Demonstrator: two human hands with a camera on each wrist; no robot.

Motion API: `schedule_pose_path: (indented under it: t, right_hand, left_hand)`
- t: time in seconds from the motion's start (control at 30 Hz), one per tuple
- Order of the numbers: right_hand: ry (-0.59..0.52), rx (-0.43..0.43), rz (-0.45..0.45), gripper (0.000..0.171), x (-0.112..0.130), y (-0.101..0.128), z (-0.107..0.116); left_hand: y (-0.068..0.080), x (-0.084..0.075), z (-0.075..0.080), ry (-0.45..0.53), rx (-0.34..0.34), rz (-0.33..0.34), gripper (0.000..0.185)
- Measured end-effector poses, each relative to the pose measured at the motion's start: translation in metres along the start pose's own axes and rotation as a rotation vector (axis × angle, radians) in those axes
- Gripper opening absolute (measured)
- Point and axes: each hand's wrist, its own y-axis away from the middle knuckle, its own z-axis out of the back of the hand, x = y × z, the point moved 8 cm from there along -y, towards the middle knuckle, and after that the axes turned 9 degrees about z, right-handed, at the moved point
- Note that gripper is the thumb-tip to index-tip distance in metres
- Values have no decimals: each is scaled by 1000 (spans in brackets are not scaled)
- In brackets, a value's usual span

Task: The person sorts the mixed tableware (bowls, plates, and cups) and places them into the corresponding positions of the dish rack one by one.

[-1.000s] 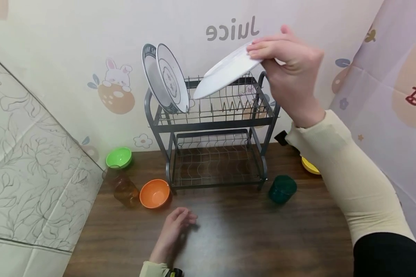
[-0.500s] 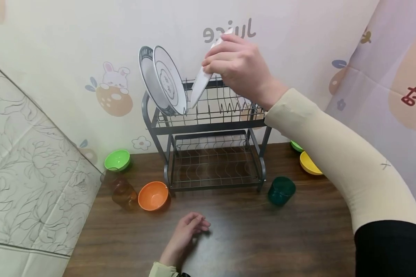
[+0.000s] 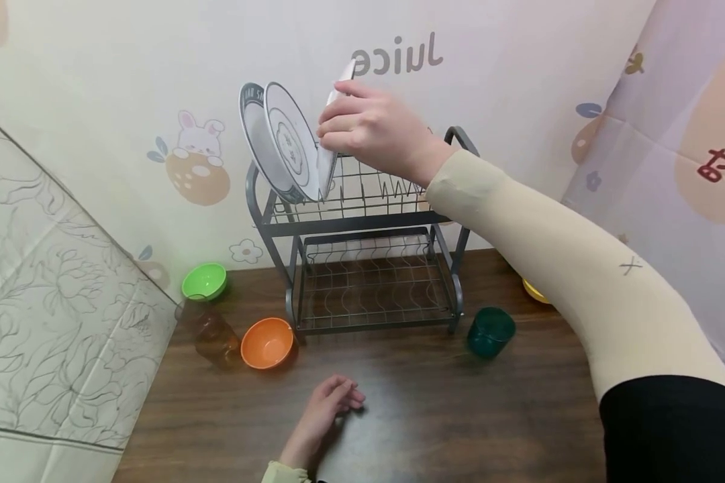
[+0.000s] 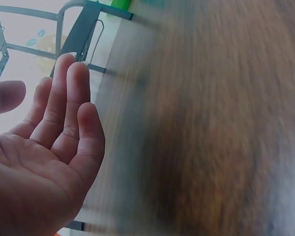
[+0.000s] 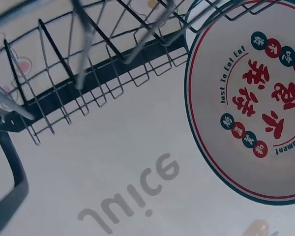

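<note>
The right hand (image 3: 371,131) pinches a white plate (image 3: 332,134) upright, its lower edge in the dish rack (image 3: 362,201) top tier beside two standing plates (image 3: 284,144), near the counter (image 3: 411,416) back edge. The left hand (image 3: 326,409) rests relaxed, holding nothing.

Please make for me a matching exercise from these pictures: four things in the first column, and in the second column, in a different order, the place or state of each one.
Things:
1. white plate
2. orange bowl
3. teal cup
4. left hand

Places or states:
A. on the table, right of the rack's foot
B. held by the right hand at the rack's top tier
C. rests open on the table
D. on the table, beside the brown cup

Pairs: 1-B, 2-D, 3-A, 4-C
</note>
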Motion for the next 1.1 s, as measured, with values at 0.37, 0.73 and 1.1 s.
schedule_pose_path:
  t: [0.37, 0.73, 1.1]
  right_hand:
    - [82, 98, 104, 23, 11, -9, -31]
    - [18, 179, 152, 18, 15, -15, -44]
    - [-4, 226, 116, 16, 15, -7, -51]
  left_hand:
    - [6, 6, 23, -26, -74, 44, 39]
    - [4, 10, 19, -28, -65, 39, 39]
    - [2, 12, 16, -12, -56, 48, 37]
